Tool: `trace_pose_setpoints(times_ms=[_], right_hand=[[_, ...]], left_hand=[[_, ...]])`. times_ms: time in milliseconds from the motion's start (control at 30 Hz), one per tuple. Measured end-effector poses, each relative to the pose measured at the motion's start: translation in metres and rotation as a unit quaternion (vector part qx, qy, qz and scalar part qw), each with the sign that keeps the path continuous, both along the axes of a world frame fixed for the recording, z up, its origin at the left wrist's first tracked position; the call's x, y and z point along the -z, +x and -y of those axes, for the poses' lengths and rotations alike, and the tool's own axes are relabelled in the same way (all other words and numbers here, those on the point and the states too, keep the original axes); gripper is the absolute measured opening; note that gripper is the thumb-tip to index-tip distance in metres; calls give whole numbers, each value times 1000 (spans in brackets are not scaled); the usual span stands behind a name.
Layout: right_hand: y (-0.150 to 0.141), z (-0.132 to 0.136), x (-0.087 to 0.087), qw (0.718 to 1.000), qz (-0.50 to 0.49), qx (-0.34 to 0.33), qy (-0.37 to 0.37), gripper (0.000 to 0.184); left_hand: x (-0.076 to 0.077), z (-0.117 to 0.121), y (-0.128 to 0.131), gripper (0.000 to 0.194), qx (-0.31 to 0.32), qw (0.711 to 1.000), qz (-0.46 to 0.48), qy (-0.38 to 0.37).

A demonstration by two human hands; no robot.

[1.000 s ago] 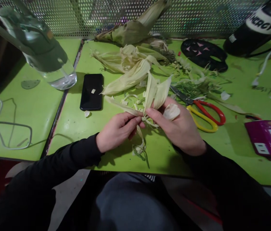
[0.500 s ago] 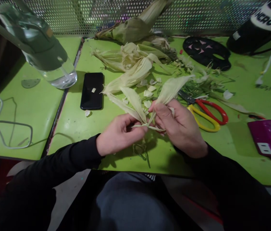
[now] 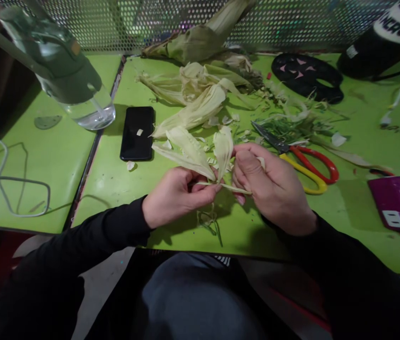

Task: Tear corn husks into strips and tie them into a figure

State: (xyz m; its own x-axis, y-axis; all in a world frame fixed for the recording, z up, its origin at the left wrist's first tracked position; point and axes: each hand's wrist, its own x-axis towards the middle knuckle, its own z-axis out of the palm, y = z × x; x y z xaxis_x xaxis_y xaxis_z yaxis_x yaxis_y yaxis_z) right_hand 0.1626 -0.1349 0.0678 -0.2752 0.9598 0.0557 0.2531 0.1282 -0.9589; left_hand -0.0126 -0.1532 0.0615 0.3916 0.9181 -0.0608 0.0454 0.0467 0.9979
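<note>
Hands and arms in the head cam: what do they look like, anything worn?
Left hand and right hand are bare: no gloves, rings or watch in view. Left sleeve and right sleeve are long, black and plain, reaching the wrists; the left one shows creases. No markings visible on either.

The light is dim and muted, its source out of view; soft shadows darken the worktop (image 3: 113, 189) beneath the left hand (image 3: 182, 196) and right hand (image 3: 273, 189); small glints mark the green bottle's (image 3: 65, 75) clear base; the black sleeves (image 3: 111, 224) lose detail in gloom; wide-angle distortion stretches the edges; fine texture looks soft.
</note>
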Motion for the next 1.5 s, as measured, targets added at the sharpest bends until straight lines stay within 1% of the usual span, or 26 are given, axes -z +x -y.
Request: trace_pose_setpoints(times_ms=[67,167,367,467,567,767,833,900,967,1033,1133,1200,1267,1367,1500], right_hand=[[1,0,0,1000,1,0,2,32],[1,0,0,1000,-6,0,-1,33],[1,-1,1,999,-22,2,-31,36],[2,-1,1,998,-39,-1,-39,33],[1,-2,0,999,-39,9,-37,29],[-2,-5,3,997,-79,14,-14,19],[-1,-5,5,996,-87,10,-11,21],[0,-5,5,996,-84,2,-14,21],[2,-7,4,999,-43,-5,-2,19],[4,-10,2,998,35,-10,48,22],[10,-17,-3,978,134,-43,151,20],[14,-20,-7,966,174,-76,175,19],[16,-23,-10,963,199,-84,164,23],[17,-23,-12,963,227,-77,125,28],[17,-24,-10,956,250,-116,98,32]], left_hand=[[2,0,-1,33,-15,1000,-6,-6],[3,0,-1,33,-39,999,12,-18],[2,-1,-1,31,-41,998,33,-46],[3,-2,-2,32,-41,997,40,-55],[5,-3,-3,31,-36,996,44,-70],[7,-10,-4,26,-43,994,59,-86],[8,-11,-5,23,-51,991,62,-107],[8,-12,-5,22,-59,985,76,-143],[9,-12,-6,25,-65,977,98,-176],[8,-12,-6,25,-71,970,126,-193],[8,-13,-5,22,-86,961,155,-211],[7,-14,-4,21,-95,957,158,-224],[6,-15,-4,21,-96,956,155,-229],[7,-15,-4,21,-92,958,157,-223],[12,-14,-4,24,-80,959,172,-209]])
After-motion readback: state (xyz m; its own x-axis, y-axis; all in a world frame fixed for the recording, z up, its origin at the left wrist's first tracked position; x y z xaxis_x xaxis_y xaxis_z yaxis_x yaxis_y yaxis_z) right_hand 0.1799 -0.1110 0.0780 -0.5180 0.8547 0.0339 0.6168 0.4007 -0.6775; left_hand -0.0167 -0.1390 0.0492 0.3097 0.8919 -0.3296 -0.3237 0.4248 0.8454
